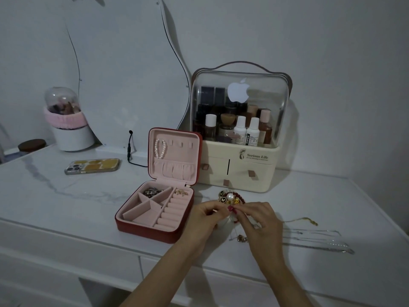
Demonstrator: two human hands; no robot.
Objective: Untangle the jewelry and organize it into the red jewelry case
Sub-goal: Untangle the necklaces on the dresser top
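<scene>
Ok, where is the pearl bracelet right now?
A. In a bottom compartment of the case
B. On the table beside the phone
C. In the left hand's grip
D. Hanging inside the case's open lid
D: the pearl bracelet hangs from a hook at the upper left of the pink lining inside the red jewelry case's raised lid, above the gathered pocket.

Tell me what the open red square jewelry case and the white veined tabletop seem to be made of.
The open red square jewelry case looks fabric or velvet covered outside, matte with no shine; its pink lining looks like soft suede-like cloth, gathered into a pocket. The white veined tabletop looks like polished marble or a marble-look laminate: grey veins, faint sheen. Which, I cannot tell.
</scene>
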